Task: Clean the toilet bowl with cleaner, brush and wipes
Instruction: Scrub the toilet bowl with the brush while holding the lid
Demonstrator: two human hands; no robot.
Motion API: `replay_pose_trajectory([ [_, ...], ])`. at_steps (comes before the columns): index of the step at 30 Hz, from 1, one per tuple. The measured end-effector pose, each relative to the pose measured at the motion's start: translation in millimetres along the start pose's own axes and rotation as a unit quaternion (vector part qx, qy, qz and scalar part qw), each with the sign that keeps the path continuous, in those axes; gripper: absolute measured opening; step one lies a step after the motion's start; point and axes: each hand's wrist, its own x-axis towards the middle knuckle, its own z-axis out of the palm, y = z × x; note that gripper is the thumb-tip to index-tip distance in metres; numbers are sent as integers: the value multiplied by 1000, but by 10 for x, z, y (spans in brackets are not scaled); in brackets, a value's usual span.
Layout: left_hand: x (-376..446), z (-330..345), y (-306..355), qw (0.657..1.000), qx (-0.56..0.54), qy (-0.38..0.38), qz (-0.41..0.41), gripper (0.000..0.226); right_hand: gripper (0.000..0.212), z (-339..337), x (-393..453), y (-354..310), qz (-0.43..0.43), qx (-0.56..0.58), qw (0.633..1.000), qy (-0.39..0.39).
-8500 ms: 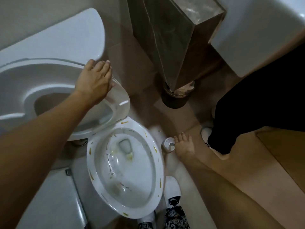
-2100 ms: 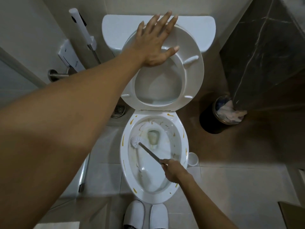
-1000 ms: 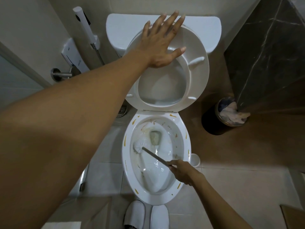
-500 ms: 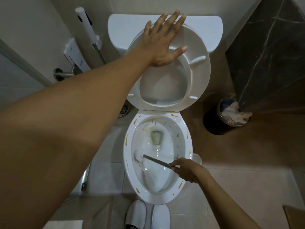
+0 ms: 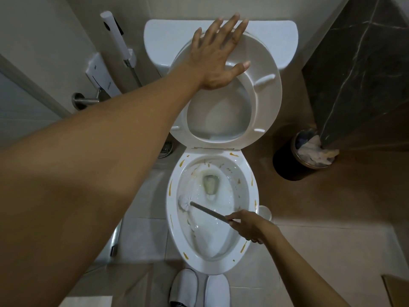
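The white toilet bowl (image 5: 249, 244) lies below me, its rim dotted with yellow-brown streaks. The seat (image 5: 263, 103) stands raised against the tank (image 5: 168, 41). My left hand (image 5: 218, 56) presses flat on the seat's upper edge, fingers straight and spread. My right hand (image 5: 250, 226) grips the grey handle of the toilet brush (image 5: 186, 201) over the bowl's right rim. The white brush head touches the bowl's inner left wall, left of the drain (image 5: 210, 181).
A black waste bin (image 5: 287, 165) holding crumpled paper stands right of the toilet beside a dark marble wall (image 5: 358, 69). The white brush holder (image 5: 265, 212) sits by the bowl's right side. A bidet sprayer (image 5: 115, 38) hangs at left. My white slippers (image 5: 199, 289) are at the bowl's front.
The brush head has slid down the bowl's left wall from near the drain toward the front. My right hand swung the handle flatter. My left hand has stayed on the seat.
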Motion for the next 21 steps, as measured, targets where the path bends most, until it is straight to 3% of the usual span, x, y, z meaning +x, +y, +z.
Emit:
replay_pose_trajectory([
  [6, 8, 8, -9, 1000, 6, 0, 1, 77, 36, 43, 167, -98, -15, 24, 997, 68],
  [10, 6, 8, -10, 1000, 7, 2, 0, 78, 32, -63, -8, -18, 1, 10, 1000, 17],
  [14, -6, 7, -6, 1000, 15, 5, 2, 78, 34, -329, -195, -29, 36, -85, 994, -65],
  [21, 5, 15, 7, 1000, 15, 1, -4, 79, 35, -295, -172, 38, 19, -98, 993, -55],
])
